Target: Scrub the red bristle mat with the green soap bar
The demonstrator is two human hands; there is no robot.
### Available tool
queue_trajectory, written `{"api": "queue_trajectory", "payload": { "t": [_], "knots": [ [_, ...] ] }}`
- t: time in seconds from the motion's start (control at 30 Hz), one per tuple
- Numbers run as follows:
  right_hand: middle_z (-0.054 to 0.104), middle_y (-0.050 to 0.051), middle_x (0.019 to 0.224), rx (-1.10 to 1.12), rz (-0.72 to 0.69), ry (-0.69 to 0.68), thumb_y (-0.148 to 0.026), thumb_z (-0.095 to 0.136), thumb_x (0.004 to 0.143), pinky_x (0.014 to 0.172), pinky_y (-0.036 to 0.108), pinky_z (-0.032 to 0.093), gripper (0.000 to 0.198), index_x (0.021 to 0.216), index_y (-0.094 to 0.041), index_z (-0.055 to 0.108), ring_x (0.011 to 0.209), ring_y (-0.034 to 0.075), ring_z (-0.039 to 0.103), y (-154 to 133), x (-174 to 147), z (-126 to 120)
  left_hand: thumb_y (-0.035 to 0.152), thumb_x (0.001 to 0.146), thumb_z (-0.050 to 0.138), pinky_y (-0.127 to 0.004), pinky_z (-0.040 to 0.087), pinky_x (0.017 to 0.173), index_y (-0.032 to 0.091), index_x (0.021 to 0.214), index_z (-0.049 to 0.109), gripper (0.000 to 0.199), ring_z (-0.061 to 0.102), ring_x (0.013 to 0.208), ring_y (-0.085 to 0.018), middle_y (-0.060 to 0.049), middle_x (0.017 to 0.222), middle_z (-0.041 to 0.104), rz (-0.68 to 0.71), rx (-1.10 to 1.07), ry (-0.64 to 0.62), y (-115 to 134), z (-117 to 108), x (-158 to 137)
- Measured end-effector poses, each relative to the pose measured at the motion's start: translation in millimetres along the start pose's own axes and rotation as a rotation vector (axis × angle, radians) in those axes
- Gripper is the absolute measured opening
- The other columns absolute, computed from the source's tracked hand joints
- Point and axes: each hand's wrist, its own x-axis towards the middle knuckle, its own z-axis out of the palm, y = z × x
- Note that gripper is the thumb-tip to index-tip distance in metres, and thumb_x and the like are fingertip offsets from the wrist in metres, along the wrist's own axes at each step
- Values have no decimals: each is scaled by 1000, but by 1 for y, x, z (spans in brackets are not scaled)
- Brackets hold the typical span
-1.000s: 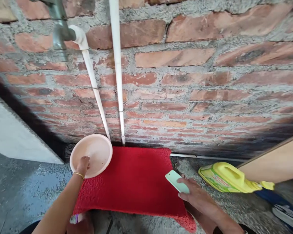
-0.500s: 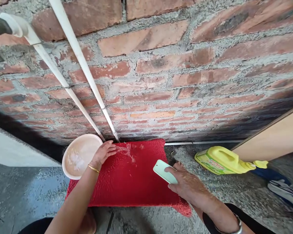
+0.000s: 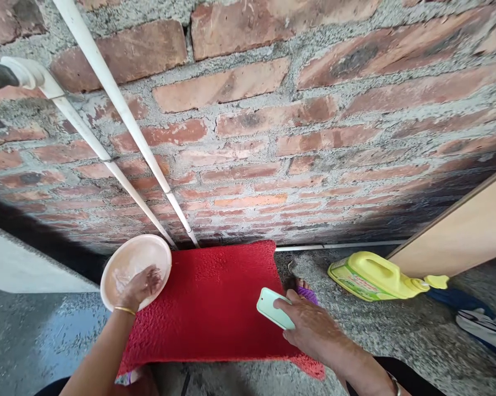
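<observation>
Wetting step: left hand (image 3: 138,286) dipping loose, spread fingers into shallow pink plastic bowl (image 3: 134,269), right hand (image 3: 309,324) gripping pale-green scrubbing brush (image 3: 274,308) over red textured mat (image 3: 215,308); next likely needs more water on mat.

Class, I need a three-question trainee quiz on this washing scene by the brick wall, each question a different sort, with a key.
1. True or false: the left hand is in the round pale pink plastic basin.
2. What does the right hand hold?
3. The yellow plastic jug lies: A) on the red textured mat B) on the grey concrete floor, right of the mat.

Key: 1 true; 2 a mint-green brush; 3 B.
</observation>
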Motion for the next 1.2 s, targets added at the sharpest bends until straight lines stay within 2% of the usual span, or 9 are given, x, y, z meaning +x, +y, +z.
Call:
{"api": "queue_trajectory", "payload": {
  "t": [0.13,0.23,0.33,0.47,0.6,0.77,0.93,1.07,1.2],
  "knots": [
    [55,13,138,-44,4,-44,-15,61,62,100,44,40,56,116,-28,69,127,34,52,-10,2,-1,30,91,57,-20,45,43,15,73,59,23,57,46,-11,-1,55,59,-47,152,-296,-1,80,-10],
    [57,15,134,-79,-4,-84,-11,60,61,100,42,42,59,118,-24,69,123,34,55,-19,3,-4,28,92,53,-27,55,62,14,78,60,21,64,61,-14,-5,69,65,77,351,-301,-5,135,-19],
    [60,14,129,-89,-14,-94,-10,61,60,98,39,43,60,118,-23,68,119,31,58,-22,5,-3,26,88,55,-33,56,80,15,89,63,14,67,86,-19,-7,90,69,187,438,-265,-4,158,-32],
    [61,10,124,-93,0,-83,-11,62,61,94,35,44,59,118,-27,68,114,28,61,-17,11,3,22,81,63,-43,40,109,17,110,67,30,54,124,-29,-13,129,61,500,1009,-287,12,134,-69],
    [59,12,130,-67,40,-12,-11,59,69,100,35,41,59,126,-25,64,121,27,58,-24,30,8,26,88,52,-57,34,111,22,130,60,44,38,139,-35,-15,149,44,635,1625,-211,20,85,-108],
    [56,14,130,-45,151,76,-21,56,81,97,34,43,47,128,-23,63,117,27,59,-79,72,19,24,92,45,-56,35,111,20,142,50,51,27,147,-35,-17,157,35,534,1709,-40,-1,44,-111],
    [54,13,130,-30,82,145,-29,57,85,95,30,43,47,132,-25,59,115,24,58,-133,122,47,20,91,45,-55,30,115,18,142,51,51,26,148,-36,-18,158,35,473,1836,12,-12,21,-99],
    [58,10,128,-86,79,99,-23,63,79,94,29,42,49,128,-27,63,112,23,60,-114,133,47,23,93,45,-51,32,115,21,141,52,49,28,147,-34,-15,157,38,528,1804,-71,-6,7,-104],
    [60,16,123,-189,304,161,-18,53,83,94,39,42,46,128,-22,64,109,29,61,-74,117,25,19,92,45,-52,31,116,22,140,54,48,27,148,-34,-15,157,38,521,1806,-119,2,-6,-109]
  ]
}}
